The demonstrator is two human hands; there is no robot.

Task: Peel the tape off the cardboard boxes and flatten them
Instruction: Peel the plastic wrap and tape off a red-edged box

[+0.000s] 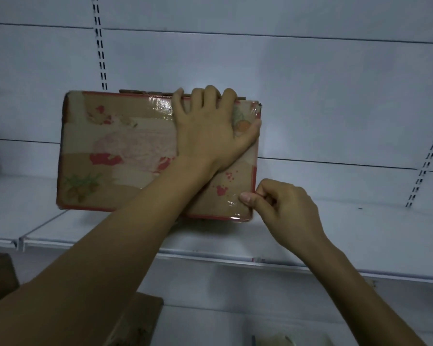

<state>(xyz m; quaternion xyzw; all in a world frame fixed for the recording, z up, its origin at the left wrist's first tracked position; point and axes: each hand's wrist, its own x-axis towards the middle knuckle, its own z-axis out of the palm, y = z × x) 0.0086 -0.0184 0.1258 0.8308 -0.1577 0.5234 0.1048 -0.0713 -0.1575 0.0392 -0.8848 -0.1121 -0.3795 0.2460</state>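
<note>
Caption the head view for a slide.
Left hand holds a printed cardboard box on a white shelf while the right hand pinches clear tape at its lower right corner.

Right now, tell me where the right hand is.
In the head view, the right hand is at the lower right corner of the cardboard box, pinching the clear tape there, below the left hand gripping its top edge.

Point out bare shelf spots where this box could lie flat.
Widest bare patch: shelf right of the box and right hand, out to the slotted upright. A smaller one left of the box. Crowded: the box's right end, where the left hand grips and the right hand pinches tape.
</note>
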